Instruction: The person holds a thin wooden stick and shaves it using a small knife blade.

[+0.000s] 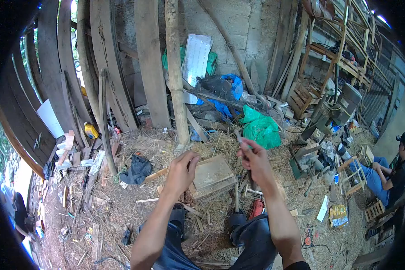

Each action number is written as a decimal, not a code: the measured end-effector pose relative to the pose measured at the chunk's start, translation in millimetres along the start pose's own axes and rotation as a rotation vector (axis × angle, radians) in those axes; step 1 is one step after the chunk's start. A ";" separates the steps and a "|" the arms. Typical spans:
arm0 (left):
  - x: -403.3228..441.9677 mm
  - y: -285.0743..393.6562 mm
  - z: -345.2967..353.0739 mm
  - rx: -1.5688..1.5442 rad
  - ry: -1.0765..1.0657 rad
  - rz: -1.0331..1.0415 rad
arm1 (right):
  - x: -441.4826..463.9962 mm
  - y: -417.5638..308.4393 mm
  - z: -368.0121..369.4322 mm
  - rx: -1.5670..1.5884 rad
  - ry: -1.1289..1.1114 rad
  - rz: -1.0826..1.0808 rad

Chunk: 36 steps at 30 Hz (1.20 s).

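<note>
My left hand [181,174] is raised over the left side of a wooden box [215,173], its fingers curled in and the thumb near the fingertips. Whether something small is pinched there, I cannot make out. My right hand [256,164] is closed around a slim tool with a pale narrow tip [238,134] pointing up and away; a dark part of it shows below the palm. Its exact kind is unclear. The box sits on the ground in front of my feet, between and beyond the hands. A wooden handle [237,197] stands near my right shoe.
A wooden post [177,76] rises just beyond the box. Green sheeting [259,128] and a black plastic bag [137,170] lie nearby. A red object [257,208] is beside my right leg. A seated person [387,175] is at the far right, near a small wooden frame [355,176].
</note>
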State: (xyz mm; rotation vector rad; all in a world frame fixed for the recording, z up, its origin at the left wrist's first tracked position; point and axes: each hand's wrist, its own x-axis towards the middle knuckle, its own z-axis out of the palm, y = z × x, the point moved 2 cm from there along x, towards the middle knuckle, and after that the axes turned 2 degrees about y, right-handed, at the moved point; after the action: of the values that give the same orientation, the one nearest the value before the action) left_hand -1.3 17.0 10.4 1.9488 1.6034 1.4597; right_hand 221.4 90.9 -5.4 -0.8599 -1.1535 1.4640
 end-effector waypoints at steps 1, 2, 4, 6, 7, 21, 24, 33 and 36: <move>-0.3 1.7 4.8 -0.008 0.030 0.066 | -3.0 2.1 11.8 -0.021 -0.012 0.017; -0.1 3.0 9.2 -0.018 0.059 0.132 | -3.7 4.5 20.4 -0.043 -0.022 0.035; 2.0 4.5 12.0 -0.034 0.034 0.138 | -4.7 10.5 38.1 0.016 -0.094 0.053; 0.9 5.2 19.6 -0.068 0.024 0.129 | -4.1 10.4 39.3 0.033 -0.147 0.073; 1.0 5.1 19.9 -0.071 0.019 0.140 | -2.1 10.7 36.6 0.038 -0.144 0.076; 5.0 7.4 17.8 -0.063 -0.100 0.040 | 8.1 14.6 21.0 -0.055 -0.093 0.079; 2.7 4.3 1.8 -0.057 -0.082 0.018 | 27.3 3.4 -37.5 0.005 0.309 -0.019; -0.1 -3.8 10.9 -0.049 0.038 0.015 | -1.6 10.6 10.6 0.057 0.075 0.023; -1.0 4.4 23.4 -0.074 0.024 0.076 | -11.5 16.8 46.7 0.019 -0.096 0.087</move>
State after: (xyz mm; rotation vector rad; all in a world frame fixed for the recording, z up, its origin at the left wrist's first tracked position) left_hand 19.9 23.8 1.7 1.9783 1.4776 1.5543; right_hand 175.2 69.6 -9.1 -0.8432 -1.1839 1.5994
